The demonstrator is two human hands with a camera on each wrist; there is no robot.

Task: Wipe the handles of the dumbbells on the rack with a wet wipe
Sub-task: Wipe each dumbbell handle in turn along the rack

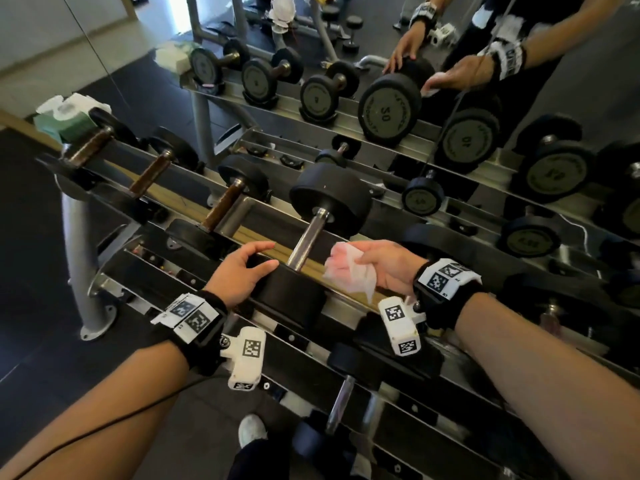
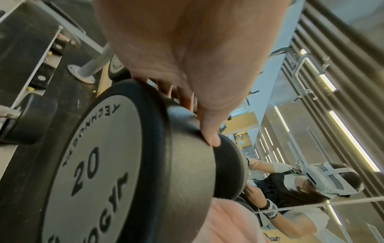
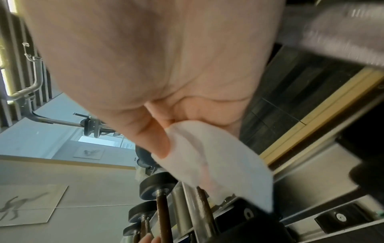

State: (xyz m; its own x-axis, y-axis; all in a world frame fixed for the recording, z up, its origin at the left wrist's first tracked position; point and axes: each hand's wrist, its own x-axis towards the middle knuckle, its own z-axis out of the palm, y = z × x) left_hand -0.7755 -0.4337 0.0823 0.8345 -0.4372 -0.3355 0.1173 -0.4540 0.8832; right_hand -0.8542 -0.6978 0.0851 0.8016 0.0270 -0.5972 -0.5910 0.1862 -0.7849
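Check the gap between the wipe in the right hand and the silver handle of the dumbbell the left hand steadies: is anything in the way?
Nothing visible. The wet wipe in the right hand sits just right of the silver handle; the left hand rests on the near weight head, on the other side.

The dumbbell (image 2: 99,164) end plate reads "20" and "TECHNOGYM"; mirrored plates are illegible.

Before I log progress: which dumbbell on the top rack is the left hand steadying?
The 20-marked dumbbell with the bare silver handle: the left hand rests on its near head. The three to its left have brown handles and are untouched. The right hand holds the wipe beside it.
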